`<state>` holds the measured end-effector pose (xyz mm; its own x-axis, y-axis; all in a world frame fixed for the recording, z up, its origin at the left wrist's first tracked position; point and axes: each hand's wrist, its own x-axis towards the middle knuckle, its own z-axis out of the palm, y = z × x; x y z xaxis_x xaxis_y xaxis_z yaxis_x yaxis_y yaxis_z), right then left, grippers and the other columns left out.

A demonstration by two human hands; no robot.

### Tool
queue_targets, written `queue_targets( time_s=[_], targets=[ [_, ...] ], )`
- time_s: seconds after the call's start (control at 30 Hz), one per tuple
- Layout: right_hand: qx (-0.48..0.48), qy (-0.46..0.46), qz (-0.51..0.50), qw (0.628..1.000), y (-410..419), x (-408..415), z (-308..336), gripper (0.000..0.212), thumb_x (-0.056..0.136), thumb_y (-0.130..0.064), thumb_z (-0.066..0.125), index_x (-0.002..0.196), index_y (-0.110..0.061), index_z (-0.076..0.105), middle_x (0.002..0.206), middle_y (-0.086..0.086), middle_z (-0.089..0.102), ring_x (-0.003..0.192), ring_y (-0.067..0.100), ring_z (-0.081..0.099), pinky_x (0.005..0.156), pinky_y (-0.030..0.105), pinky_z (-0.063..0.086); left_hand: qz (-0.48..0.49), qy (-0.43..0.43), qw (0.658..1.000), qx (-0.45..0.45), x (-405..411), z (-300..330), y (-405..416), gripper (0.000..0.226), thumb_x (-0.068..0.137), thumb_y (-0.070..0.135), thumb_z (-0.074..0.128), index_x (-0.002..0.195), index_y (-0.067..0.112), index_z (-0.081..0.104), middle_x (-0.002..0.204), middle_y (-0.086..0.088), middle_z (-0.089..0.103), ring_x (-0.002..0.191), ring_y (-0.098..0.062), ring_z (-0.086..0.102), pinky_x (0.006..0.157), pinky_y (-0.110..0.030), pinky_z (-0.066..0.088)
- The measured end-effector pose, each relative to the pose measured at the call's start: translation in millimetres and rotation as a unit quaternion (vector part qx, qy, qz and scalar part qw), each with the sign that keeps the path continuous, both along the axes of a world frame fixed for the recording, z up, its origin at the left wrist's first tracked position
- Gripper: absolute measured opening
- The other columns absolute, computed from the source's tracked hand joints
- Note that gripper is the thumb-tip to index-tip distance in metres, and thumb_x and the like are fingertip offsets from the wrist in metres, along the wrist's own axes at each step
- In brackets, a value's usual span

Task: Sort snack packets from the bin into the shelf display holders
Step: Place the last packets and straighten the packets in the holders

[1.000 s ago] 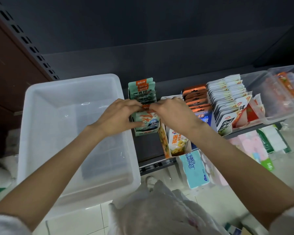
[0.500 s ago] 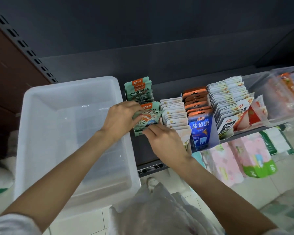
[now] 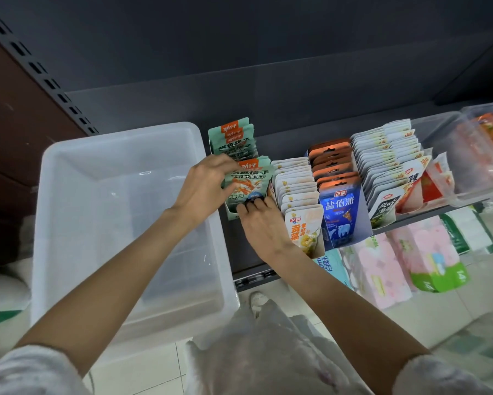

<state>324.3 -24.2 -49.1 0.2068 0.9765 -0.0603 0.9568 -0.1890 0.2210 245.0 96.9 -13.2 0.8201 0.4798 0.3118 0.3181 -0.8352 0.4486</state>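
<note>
We reach both bare forearms forward from the near edge, sleeves pushed up. Our left hand [image 3: 204,185] is farther out, fingers curled and pinching. Our right hand [image 3: 263,223] sits just beside it, nearer and to the right, its fingertips [image 3: 249,206] bent and pressing forward.

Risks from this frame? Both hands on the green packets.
1. The left hand grips the front green packets, which lean forward; letting go may tip them out of their holder.
2. The right hand sits against the yellow-print packets at the shelf edge; pulling back could drag them off.
</note>
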Motion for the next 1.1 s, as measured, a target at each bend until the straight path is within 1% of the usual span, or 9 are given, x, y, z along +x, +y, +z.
queue_targets(
  time_s=[0.17,0.33,0.6,0.67,0.77,0.83,0.9,1.0,1.1],
  targets=[
    [-0.018,-0.012,0.012,1.0,0,-2,1,0.008,0.076,-0.028,0.064,0.083,-0.024,0.065,0.068,-0.003,0.07,0.079,0.014,0.065,0.084,0.028,0.046,-0.02,-0.004,1.0,0.022,2,-1,-2,0.031,0.064,0.002,0.083,0.093,0.002,0.071,0.09,-0.01,0.067,0.082,-0.028,0.065,0.076,-0.033,0.052],
    [-0.009,0.016,-0.004,1.0,6,-3,13,0.017,0.054,-0.016,0.078,0.066,-0.021,0.066,0.045,-0.001,0.059,0.05,0.017,0.061,0.071,0.027,0.05,-0.017,-0.015,1.0,0.02,-4,1,2,0.029,0.066,0.003,0.082,0.093,0.003,0.07,0.091,-0.01,0.067,0.083,-0.027,0.065,0.077,-0.031,0.052],
    [-0.01,0.006,-0.026,1.0,2,-6,16,0.016,0.043,-0.019,0.084,0.053,-0.022,0.071,0.061,-0.003,0.066,0.062,0.013,0.063,0.055,0.022,0.05,-0.048,-0.012,0.999,0.004,-9,0,-6,0.027,0.067,0.004,0.081,0.092,0.005,0.07,0.091,-0.008,0.066,0.084,-0.025,0.064,0.076,-0.033,0.054],
    [0.0,0.02,-0.037,0.999,0,-6,24,0.016,0.051,-0.015,0.084,0.061,-0.021,0.073,0.07,-0.002,0.067,0.065,0.014,0.064,0.049,0.021,0.048,-0.056,-0.008,0.998,0.005,-8,1,-7,0.028,0.067,0.004,0.081,0.093,0.005,0.07,0.092,-0.008,0.066,0.085,-0.025,0.064,0.077,-0.033,0.054],
    [-0.067,0.069,-0.016,0.995,-6,4,35,0.018,0.088,-0.01,0.059,0.101,-0.015,0.07,0.105,0.002,0.065,0.091,0.02,0.065,0.068,0.029,0.051,-0.069,0.008,0.998,0.0,-7,-1,-12,0.03,0.066,0.003,0.082,0.093,0.005,0.07,0.093,-0.007,0.066,0.086,-0.027,0.064,0.078,-0.034,0.053],
    [-0.084,0.116,-0.013,0.99,-12,13,46,0.02,0.094,-0.016,0.052,0.106,-0.018,0.068,0.11,-0.001,0.062,0.096,0.02,0.063,0.073,0.029,0.047,-0.073,0.023,0.997,-0.002,-9,-3,-15,0.031,0.065,0.003,0.082,0.093,0.005,0.07,0.093,-0.007,0.066,0.086,-0.027,0.063,0.078,-0.035,0.054],
    [-0.044,0.107,-0.019,0.993,-19,14,56,0.014,0.091,-0.021,0.059,0.099,-0.023,0.07,0.103,-0.004,0.063,0.086,0.02,0.065,0.068,0.028,0.048,-0.078,0.034,0.996,-0.002,-11,-5,-16,0.034,0.063,0.002,0.083,0.094,0.005,0.07,0.093,-0.006,0.066,0.085,-0.027,0.063,0.077,-0.035,0.054],
    [0.073,0.048,-0.021,0.996,-27,10,61,0.02,0.058,-0.016,0.086,0.068,-0.021,0.07,0.075,-0.003,0.064,0.043,0.019,0.059,0.04,0.021,0.04,-0.102,0.043,0.994,-0.018,-13,-1,-17,0.035,0.067,0.003,0.081,0.1,0.005,0.071,0.096,-0.007,0.067,0.088,-0.027,0.064,0.078,-0.036,0.054],
    [0.201,0.035,-0.015,0.979,-33,10,62,0.025,0.055,-0.011,0.088,0.067,-0.016,0.067,0.072,-0.001,0.063,0.038,0.018,0.054,0.037,0.018,0.032,-0.13,0.033,0.988,-0.071,-20,6,-14,0.03,0.081,0.009,0.071,0.111,0.009,0.068,0.11,-0.002,0.065,0.098,-0.016,0.062,0.085,-0.028,0.05]
  ],
)
